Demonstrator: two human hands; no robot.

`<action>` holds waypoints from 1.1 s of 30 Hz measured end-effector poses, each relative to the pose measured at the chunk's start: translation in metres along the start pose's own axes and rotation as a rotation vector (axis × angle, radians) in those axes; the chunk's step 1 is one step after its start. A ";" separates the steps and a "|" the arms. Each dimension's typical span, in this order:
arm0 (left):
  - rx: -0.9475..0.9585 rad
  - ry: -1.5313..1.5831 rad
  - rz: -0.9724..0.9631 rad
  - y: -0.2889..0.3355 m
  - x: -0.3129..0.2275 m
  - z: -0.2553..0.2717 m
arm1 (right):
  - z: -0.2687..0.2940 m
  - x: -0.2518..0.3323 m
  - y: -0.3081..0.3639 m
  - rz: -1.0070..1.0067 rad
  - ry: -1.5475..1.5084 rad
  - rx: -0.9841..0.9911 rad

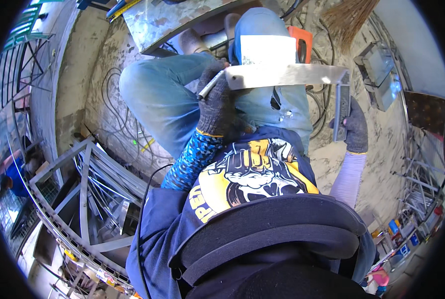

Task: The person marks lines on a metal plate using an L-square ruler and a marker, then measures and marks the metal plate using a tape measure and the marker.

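My left hand [215,102], in a dark grey knit glove, is closed around a slim white marker pen [211,84]. Its fingers are also by the left end of a try square's wide metal blade [282,75], which has a small hole there. At the other end my right hand [356,127], gloved the same way, grips the square's dark grey ribbed handle [341,107]. The blade lies across my jeans-clad leg. Along its far edge a flat rectangular piece [267,50] rests on my knee, washed out to white by glare.
A worn metal-topped bench [167,22] stands ahead. Behind my knee is an orange object [302,44]. Cables [110,99] coil on the floor; a straw broom [349,20] is at far right. Metal frames and bars [108,174] crowd the left. Another person [17,179] is at far left.
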State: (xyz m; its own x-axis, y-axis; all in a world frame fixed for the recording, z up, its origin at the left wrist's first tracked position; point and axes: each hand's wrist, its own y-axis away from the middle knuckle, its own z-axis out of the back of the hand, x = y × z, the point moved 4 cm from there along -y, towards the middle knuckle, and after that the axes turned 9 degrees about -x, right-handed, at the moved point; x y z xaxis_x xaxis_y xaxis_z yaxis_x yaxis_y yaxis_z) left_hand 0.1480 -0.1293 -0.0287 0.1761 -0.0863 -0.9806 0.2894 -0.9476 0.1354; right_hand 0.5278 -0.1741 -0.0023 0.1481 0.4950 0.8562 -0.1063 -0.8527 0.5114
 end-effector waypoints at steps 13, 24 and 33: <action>-0.027 -0.069 -0.260 -0.058 -0.026 0.027 | -0.062 0.005 -0.008 0.081 0.253 0.061; -0.069 -0.512 -0.557 -0.065 -0.031 0.073 | -0.119 0.041 -0.064 0.046 0.266 0.099; -0.056 -0.762 -0.865 -0.068 -0.037 0.076 | -0.126 0.042 -0.062 0.029 0.249 0.015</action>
State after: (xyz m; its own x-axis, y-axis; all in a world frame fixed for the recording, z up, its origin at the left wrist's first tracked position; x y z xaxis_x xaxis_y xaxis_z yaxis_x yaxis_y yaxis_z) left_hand 0.0506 -0.0853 -0.0123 -0.7097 0.4037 -0.5774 0.0808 -0.7675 -0.6359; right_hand 0.4165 -0.0790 0.0114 -0.1015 0.4946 0.8632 -0.0918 -0.8686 0.4869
